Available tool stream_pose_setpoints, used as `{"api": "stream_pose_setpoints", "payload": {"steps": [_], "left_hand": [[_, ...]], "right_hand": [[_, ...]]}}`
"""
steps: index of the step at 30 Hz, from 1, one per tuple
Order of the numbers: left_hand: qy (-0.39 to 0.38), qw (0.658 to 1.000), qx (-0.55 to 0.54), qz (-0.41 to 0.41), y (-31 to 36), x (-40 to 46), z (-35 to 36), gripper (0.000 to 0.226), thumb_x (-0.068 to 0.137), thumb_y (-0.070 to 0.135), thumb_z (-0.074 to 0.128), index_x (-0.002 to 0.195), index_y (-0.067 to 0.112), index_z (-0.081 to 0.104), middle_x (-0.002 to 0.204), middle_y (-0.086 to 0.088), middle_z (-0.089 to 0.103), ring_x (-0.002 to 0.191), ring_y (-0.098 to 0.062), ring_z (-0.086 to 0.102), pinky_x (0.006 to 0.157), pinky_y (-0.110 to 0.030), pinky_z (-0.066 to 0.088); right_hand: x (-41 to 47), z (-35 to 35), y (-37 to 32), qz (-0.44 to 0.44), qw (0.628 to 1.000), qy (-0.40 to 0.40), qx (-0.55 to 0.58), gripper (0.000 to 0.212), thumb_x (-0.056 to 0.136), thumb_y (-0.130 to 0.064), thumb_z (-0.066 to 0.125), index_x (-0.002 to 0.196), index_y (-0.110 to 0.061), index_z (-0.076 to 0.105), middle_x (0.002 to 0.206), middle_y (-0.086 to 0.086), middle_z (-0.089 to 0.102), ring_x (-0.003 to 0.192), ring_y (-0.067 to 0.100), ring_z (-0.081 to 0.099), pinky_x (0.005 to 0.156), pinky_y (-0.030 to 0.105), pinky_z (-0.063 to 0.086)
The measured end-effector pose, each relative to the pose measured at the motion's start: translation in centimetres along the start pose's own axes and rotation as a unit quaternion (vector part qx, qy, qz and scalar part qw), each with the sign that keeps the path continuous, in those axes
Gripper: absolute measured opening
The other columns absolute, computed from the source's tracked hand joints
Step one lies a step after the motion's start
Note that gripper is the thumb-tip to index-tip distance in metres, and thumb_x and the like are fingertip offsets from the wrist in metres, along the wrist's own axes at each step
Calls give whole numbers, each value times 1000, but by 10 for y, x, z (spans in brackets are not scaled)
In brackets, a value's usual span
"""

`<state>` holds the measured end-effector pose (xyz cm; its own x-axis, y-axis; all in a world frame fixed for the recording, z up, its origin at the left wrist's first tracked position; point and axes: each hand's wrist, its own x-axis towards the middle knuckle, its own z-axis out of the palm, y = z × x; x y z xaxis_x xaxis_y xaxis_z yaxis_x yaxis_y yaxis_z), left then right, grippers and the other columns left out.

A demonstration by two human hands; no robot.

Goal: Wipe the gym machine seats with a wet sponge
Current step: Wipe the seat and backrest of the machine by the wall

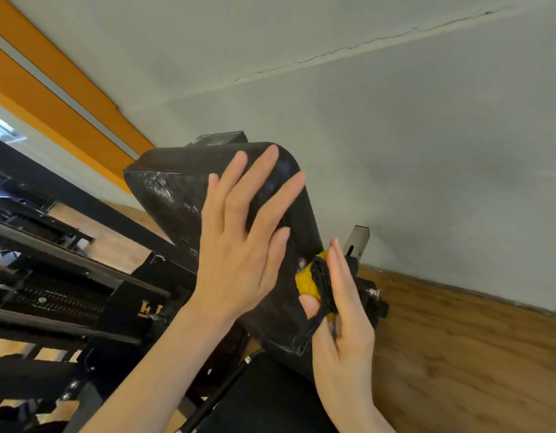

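- Left hand [239, 260] flat, fingers straight, steadying the black seat pad [183, 189].
- Right hand [339, 307] presses the yellow sponge [306, 281] against its edge.
- Pale smears remain; wiping looks unfinished.

a black padded seat pad [189, 195] is standing tilted at the centre, its rounded top pointing toward eleven o'clock, its worn surface showing whitish scuffs. a yellow sponge [308, 278] with a dark scouring layer is pressing against the pad's edge at four o'clock from centre, partly hidden.
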<state>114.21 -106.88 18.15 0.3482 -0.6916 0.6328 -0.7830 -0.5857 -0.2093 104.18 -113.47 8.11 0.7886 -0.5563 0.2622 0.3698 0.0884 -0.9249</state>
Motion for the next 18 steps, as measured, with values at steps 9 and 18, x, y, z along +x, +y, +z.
{"api": "stream_pose_setpoints", "payload": {"steps": [9,18], "left_hand": [[12,998,-5,64,-16,4,6,31,104,29,32,125,22,53,146,-9,32,144,-28,18,123,-42,6],[37,997,-21,62,-18,5,13,33,104,32,26,119,24,55,144,-7,34,142,-25,19,121,-41,8]], "right_hand": [[-16,9,18,-37,997,56,-33,58,93,-19,56,148,-19,36,154,-4,36,143,17,32,109,46,39],[-15,12,24,-51,995,74,-34,56,92,-12,60,144,-11,40,151,-2,41,142,18,33,112,43,34]]}}
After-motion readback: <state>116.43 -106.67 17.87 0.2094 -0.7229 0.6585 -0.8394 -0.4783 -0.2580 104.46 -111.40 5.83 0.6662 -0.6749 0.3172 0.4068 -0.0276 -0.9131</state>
